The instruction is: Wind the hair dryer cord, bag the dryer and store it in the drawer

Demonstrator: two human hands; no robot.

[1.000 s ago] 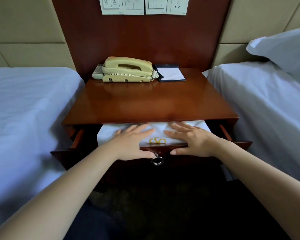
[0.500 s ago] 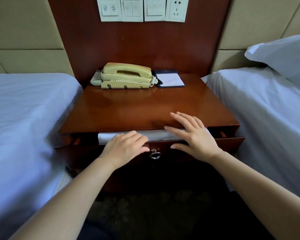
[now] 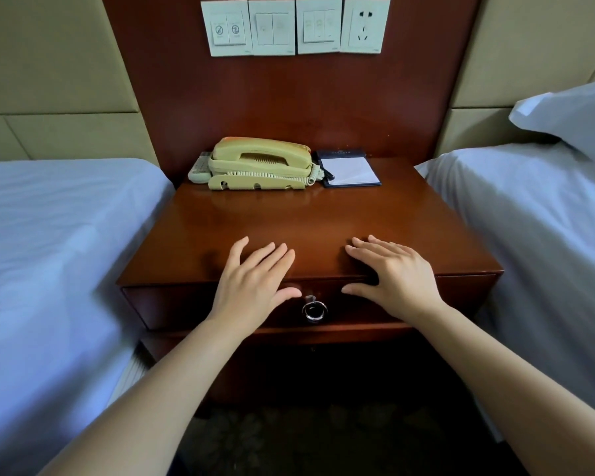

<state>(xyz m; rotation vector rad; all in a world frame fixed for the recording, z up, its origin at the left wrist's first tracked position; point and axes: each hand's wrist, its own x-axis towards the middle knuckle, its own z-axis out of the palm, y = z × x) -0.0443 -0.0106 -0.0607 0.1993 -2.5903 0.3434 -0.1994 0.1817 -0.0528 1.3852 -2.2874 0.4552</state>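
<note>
At the front of the nightstand (image 3: 306, 214), the drawer (image 3: 186, 304) is pressed flush by the left hand (image 3: 251, 283) and right hand (image 3: 397, 280) — fingers (image 3: 275, 252) straight, gripping nothing; even pressure is advised.

There is just one camera; it sits on the person's head and looks forward and down; it is close to the nightstand (image 3: 306, 218), straight in front of it; the left hand (image 3: 251, 283) and the right hand (image 3: 395, 280) reach in from the bottom; the left bed (image 3: 49, 235) and the right bed (image 3: 529, 218) fill the sides; the wall switches (image 3: 294, 27) touch the top edge.
</note>
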